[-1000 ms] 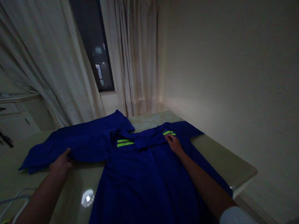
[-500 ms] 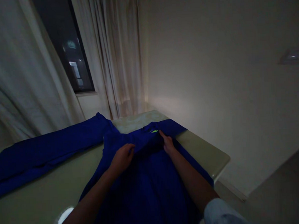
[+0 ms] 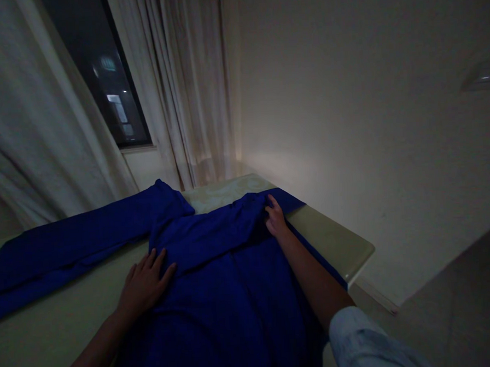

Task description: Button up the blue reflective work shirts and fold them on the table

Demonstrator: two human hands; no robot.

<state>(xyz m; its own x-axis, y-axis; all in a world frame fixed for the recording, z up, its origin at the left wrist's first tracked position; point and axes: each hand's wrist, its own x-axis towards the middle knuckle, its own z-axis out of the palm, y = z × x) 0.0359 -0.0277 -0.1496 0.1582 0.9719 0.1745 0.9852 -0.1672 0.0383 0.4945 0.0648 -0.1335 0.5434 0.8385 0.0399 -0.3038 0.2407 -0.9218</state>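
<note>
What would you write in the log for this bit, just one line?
left hand: flat on blue garment | right hand: on folded sleeve | other sleeve: spread left on table

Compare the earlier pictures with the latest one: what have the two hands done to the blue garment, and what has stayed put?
The left hand left the outstretched sleeve, went to the middle of the blue garment, and now lies flat on its left edge. The right hand stayed at the far right corner, pressing the fold. The yellow-green stripes are now covered. The sleeve still stretches left across the table.
</note>
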